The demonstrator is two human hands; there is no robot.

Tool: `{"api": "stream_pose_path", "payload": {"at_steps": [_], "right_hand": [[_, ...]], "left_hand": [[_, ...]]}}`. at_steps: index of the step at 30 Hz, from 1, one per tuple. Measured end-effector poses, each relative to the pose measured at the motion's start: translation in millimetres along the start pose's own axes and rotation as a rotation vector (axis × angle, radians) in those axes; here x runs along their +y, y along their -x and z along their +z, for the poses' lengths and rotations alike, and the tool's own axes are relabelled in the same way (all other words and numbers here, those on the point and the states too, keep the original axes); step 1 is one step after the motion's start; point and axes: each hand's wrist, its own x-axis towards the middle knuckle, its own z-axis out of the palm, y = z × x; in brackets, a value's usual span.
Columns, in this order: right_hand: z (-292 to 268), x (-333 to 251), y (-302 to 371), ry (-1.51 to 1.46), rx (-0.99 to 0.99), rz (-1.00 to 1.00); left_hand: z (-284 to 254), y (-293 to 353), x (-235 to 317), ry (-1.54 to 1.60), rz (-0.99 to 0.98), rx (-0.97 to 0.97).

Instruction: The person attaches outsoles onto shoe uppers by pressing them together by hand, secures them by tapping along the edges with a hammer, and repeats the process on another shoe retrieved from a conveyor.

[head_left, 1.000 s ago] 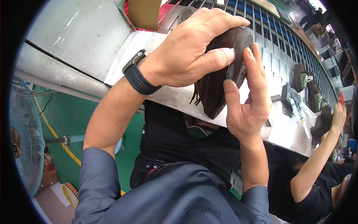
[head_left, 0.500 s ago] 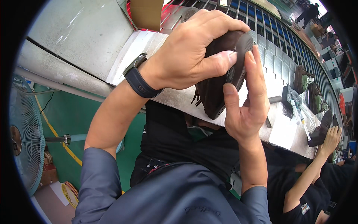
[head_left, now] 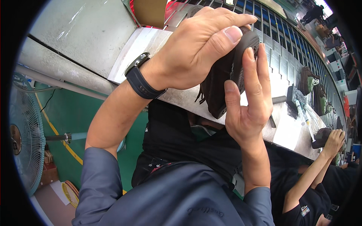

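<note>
Above the near edge of a pale workbench (head_left: 173,98) I hold a dark brown shoe (head_left: 219,84) between my hands, its sole side toward the right and laces hanging on its left. My left hand (head_left: 200,49), with a black watch (head_left: 142,77) on its wrist, curves over the shoe's upper end. Its thumb lies along the upper near the sole edge. My right hand (head_left: 249,100) grips the sole side, thumb low and fingers pointing up along it. The left palm and fingers hide much of the upper.
Beyond the bench runs a slatted conveyor (head_left: 281,43). A dark-handled tool (head_left: 279,100), syringes (head_left: 300,112) and brown-green shoes (head_left: 307,81) lie to the right. A co-worker's hand (head_left: 334,140) holds a dark shoe. A fan (head_left: 26,139) stands left; a cardboard box (head_left: 150,14) is behind.
My left thumb has lifted up and away from the sole edge. The shoe has turned slightly, and my right fingers have shifted over the sole. The co-worker's hands have moved a little.
</note>
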Motion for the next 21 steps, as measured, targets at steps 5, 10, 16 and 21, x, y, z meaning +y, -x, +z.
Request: {"api": "stream_pose_path", "payload": {"at_steps": [5, 10, 16, 21], "right_hand": [[-2, -9, -3, 0.126, -0.011, 0.044], [-13, -4, -7, -0.029, -0.057, 0.134], [-14, 41, -30, -0.47, -0.139, 0.569], [-25, 40, -49, -0.271, -0.312, 0.554]], "left_hand": [[5, 3, -3, -0.019, 0.058, 0.033], [-5, 3, -7, -0.087, 0.03, -0.026], [0, 3, -24, 0.134, -0.146, 0.056], [21, 3, -49, 0.073, -0.044, 0.219]]}}
